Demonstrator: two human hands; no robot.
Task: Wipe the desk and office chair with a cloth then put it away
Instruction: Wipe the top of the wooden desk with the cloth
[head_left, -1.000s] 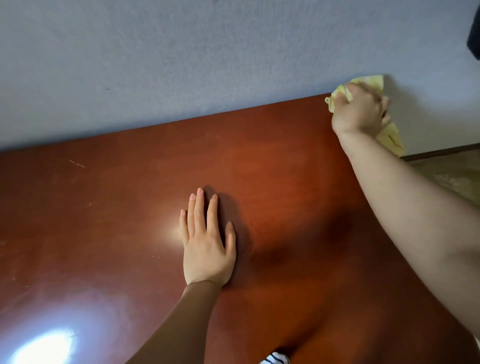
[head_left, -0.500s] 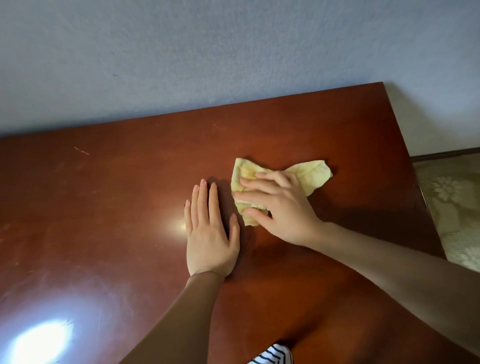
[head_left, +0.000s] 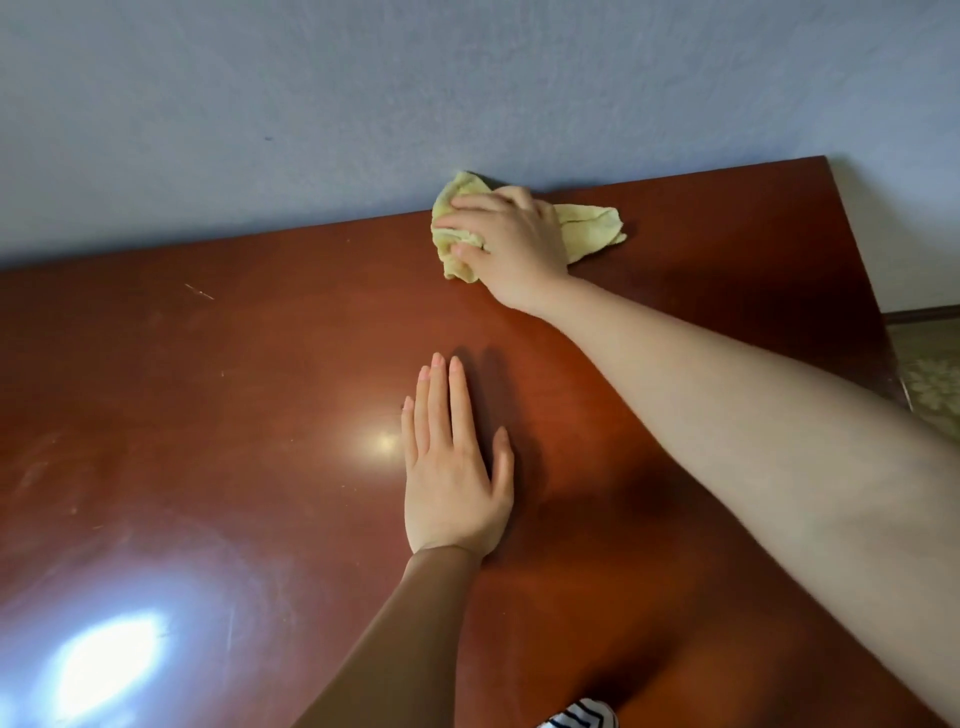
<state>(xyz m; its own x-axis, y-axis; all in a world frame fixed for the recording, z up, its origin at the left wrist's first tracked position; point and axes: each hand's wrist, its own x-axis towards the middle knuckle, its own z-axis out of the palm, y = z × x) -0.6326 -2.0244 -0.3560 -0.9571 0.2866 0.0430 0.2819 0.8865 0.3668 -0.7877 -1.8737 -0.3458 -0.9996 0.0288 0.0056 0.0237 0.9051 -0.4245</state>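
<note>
2 hands are on the desk (head_left: 260, 415), which is dark red-brown wood and shiny; the right hand (head_left: 511, 244) is far out at the back edge, where the desk meets the blue-grey wall (head_left: 363, 104); its fingers are curled over a yellow cloth (head_left: 592, 228) and they press the cloth down on the wood; the cloth is bunched up, with 1 part sticking out past the fingers by the wall and 1 part sticking out to the right of the hand; the left hand (head_left: 454, 478) lies flat near the middle of the desk, palm down, with straight fingers close together; it holds nothing; the 2 hands are apart; bright light spots shine on the wood beside the left hand and at the near left; a bit of patterned floor (head_left: 935, 384) shows past the desk's right end; a striped bit of fabric (head_left: 582, 717) peeks in at the bottom.
</note>
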